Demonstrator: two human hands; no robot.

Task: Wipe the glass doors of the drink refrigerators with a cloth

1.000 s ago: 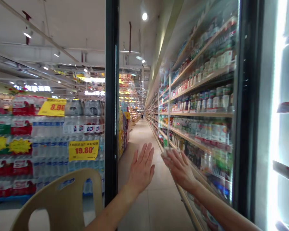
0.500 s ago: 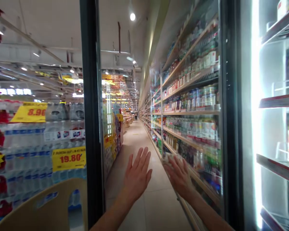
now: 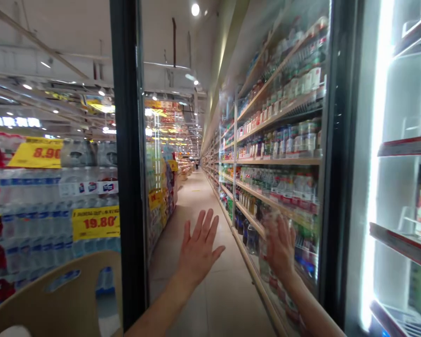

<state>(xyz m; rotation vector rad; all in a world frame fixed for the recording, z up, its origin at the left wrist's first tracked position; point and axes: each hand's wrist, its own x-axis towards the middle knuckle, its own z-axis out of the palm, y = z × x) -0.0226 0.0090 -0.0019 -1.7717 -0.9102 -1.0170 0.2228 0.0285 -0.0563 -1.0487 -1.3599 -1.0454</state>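
A glass door [image 3: 228,281] in a black frame stands in front of me, and the aisle shows through its pane. My left hand [image 3: 198,250] lies flat against the glass with its fingers spread, holding nothing. To the right, my right hand [image 3: 281,245] is pressed to the same pane, slightly blurred. Under its fingers is a pale, crumpled cloth [image 3: 271,219], mostly covered by the hand and smeared by motion.
Lit cooler shelves [image 3: 405,243] stand close on the right. At the lower left is a beige plastic chair back [image 3: 24,299], before stacked packs of bottled water [image 3: 38,224] with yellow price signs [image 3: 96,223]. Bottle shelves [image 3: 277,161] show through or in the glass.
My right hand has slid right and a little up across the glass with the cloth. My left hand stays on the pane, its thumb spread wider. The view has shifted slightly.
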